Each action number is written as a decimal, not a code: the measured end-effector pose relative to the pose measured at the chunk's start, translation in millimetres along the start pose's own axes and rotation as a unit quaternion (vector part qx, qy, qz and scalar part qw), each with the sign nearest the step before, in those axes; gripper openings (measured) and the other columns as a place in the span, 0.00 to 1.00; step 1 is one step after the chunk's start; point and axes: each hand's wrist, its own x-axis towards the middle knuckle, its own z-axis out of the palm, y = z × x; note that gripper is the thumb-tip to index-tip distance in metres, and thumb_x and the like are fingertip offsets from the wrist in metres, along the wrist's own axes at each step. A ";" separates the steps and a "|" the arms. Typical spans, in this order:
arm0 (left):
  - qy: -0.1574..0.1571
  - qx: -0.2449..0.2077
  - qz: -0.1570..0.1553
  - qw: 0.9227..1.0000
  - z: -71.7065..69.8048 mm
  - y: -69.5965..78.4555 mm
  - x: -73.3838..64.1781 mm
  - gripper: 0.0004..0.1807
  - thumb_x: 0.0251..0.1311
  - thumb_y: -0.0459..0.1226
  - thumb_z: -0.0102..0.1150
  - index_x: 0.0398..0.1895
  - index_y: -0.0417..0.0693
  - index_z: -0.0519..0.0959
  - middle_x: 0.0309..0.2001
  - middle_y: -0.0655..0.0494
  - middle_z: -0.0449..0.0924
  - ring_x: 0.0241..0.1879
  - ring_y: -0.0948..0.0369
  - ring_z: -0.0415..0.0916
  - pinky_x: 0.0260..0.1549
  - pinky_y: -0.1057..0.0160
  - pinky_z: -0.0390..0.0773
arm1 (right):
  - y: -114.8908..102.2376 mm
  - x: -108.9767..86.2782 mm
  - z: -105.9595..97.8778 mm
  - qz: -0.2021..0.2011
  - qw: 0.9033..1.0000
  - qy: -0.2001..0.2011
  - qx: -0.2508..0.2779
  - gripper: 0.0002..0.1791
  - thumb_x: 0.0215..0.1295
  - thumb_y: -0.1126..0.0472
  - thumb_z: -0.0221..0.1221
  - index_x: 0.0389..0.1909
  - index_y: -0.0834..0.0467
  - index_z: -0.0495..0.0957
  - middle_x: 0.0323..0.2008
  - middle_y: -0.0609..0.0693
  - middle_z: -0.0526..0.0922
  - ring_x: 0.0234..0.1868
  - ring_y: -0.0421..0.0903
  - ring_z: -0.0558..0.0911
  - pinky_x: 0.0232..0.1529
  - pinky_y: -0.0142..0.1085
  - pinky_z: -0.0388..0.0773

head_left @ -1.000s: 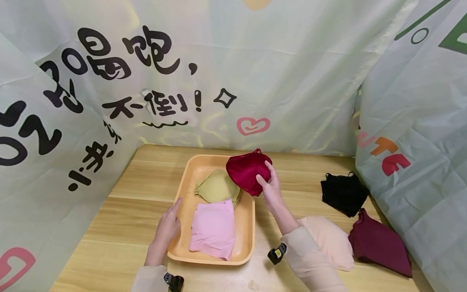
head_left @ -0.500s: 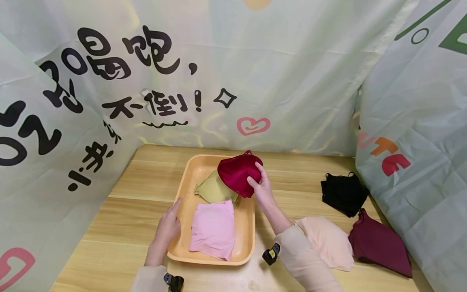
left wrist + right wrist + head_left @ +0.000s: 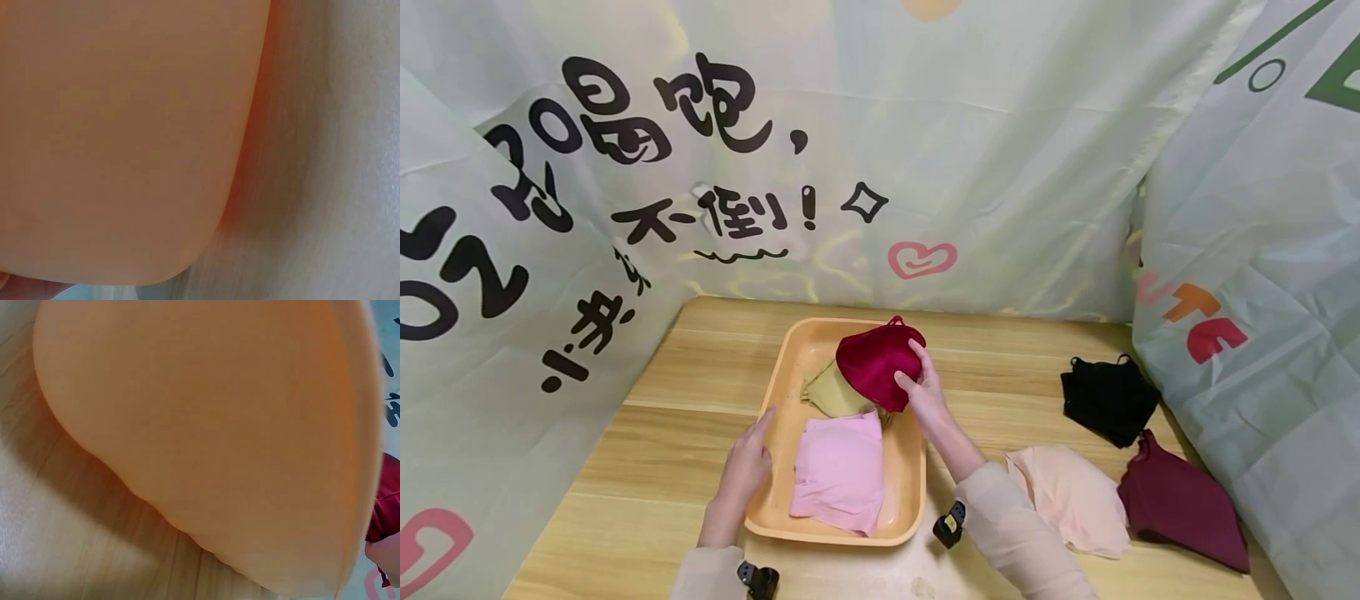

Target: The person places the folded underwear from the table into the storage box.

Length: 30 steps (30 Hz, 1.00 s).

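Note:
Over the back right of an orange plastic tray [image 3: 761,500], my right hand [image 3: 927,398] holds a folded dark red satin bra [image 3: 876,362], thumb on its front and fingers at its right edge. The bra overlaps a yellow-green bra [image 3: 827,393] lying in the tray. Nearer the front of the tray lies a folded pink garment [image 3: 838,471]. My left hand [image 3: 745,467] holds the tray's left rim, index finger extended along it. In the right wrist view, the tray's outer wall [image 3: 187,425] hides most of the work, leaving part of the red bra [image 3: 389,500] at the right edge.
On the right of the wooden table [image 3: 1000,392] lie a black strappy garment [image 3: 1108,400], a pale peach garment [image 3: 1071,500] and a burgundy bra [image 3: 1180,504]. Printed cloth [image 3: 1000,167] hangs behind the table and along both sides.
My right hand has carried the red bra leftward and slightly lower, from over the tray's right rim to over its inside, covering more of the yellow-green bra. My left hand stays at the rim.

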 end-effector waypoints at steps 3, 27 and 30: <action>-0.007 -0.002 -0.008 1.000 -0.2 0.1 0.2 0.34 0.45 0.16 0.47 0.61 0.34 0.64 0.44 0.30 0.74 0.25 0.47 0.72 0.22 0.53 0.75 | 3.0 1.9 2.9 0.003 1.000 -0.002 -0.005 0.33 0.61 0.77 0.45 0.68 0.56 0.53 0.62 0.60 0.60 0.57 0.51 0.65 0.49 0.32 0.70; -0.008 -0.009 -0.012 1.000 0.1 -2.6 0.1 0.35 0.43 0.16 0.46 0.62 0.35 0.63 0.47 0.29 0.73 0.27 0.46 0.74 0.24 0.53 0.76 | 21.9 24.5 8.3 0.040 0.996 -0.075 -0.020 0.37 0.58 0.80 0.44 0.68 0.54 0.53 0.65 0.59 0.53 0.58 0.53 0.63 0.52 0.37 0.67; -0.013 -0.011 -0.013 1.000 -0.2 -2.0 0.2 0.35 0.43 0.15 0.46 0.62 0.34 0.63 0.48 0.28 0.72 0.25 0.48 0.73 0.23 0.55 0.76 | 20.9 26.5 10.0 0.057 0.995 -0.084 -0.008 0.37 0.58 0.80 0.42 0.68 0.54 0.52 0.64 0.60 0.55 0.54 0.52 0.66 0.47 0.35 0.71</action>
